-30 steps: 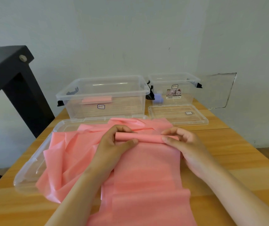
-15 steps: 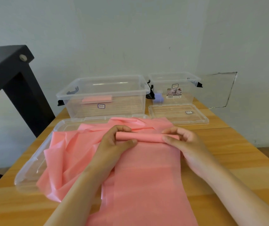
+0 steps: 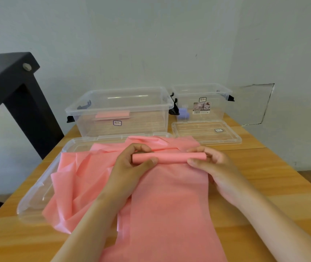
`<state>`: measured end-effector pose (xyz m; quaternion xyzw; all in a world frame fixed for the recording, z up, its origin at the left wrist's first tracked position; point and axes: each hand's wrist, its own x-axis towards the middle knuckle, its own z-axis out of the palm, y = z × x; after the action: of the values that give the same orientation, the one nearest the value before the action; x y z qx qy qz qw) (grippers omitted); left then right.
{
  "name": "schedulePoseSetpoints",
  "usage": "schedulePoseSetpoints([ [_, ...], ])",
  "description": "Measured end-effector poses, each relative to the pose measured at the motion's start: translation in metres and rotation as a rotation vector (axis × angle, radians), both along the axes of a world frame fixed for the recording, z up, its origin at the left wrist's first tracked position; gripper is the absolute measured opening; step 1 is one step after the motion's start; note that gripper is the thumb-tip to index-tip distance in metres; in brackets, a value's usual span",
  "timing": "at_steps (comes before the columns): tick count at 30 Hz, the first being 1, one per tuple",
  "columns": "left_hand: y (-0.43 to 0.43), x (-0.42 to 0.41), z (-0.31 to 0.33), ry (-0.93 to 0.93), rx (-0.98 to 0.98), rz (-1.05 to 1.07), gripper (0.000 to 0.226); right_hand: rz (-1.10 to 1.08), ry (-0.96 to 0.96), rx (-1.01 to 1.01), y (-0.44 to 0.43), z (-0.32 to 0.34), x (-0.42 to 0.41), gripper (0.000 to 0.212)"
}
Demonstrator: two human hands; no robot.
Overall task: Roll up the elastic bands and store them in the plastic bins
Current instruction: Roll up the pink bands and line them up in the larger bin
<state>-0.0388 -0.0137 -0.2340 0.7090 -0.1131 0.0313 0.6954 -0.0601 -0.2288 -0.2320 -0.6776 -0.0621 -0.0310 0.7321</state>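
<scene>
Both hands, left (image 3: pixel 132 165) and right (image 3: pixel 211 165), still pinching the pink band's (image 3: pixel 169 195) roll (image 3: pixel 169 157), now slightly thicker; bins (image 3: pixel 120 112) unmoved behind

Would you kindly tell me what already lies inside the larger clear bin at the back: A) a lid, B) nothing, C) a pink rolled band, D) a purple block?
C: a pink rolled band shows through the front wall of the larger clear bin.
</scene>
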Motion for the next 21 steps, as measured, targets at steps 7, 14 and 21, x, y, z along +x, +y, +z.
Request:
schedulePoseSetpoints([
  [7, -0.0001, 0.0005, -0.0021, 0.205, -0.026, -0.064, 0.037, -0.045, -0.057, -0.039, -0.0003, -0.0002, -0.0006, 0.026],
  [14, 0.0019, 0.0021, -0.0021, 0.032, -0.057, -0.067, 0.026, 0.04, 0.016, -0.066, -0.0002, -0.0011, -0.0009, 0.013],
  [21, 0.0006, 0.0021, -0.0055, 0.185, 0.019, -0.086, 0.04, -0.081, -0.069, -0.097, 0.0005, 0.0, -0.0017, 0.025],
])
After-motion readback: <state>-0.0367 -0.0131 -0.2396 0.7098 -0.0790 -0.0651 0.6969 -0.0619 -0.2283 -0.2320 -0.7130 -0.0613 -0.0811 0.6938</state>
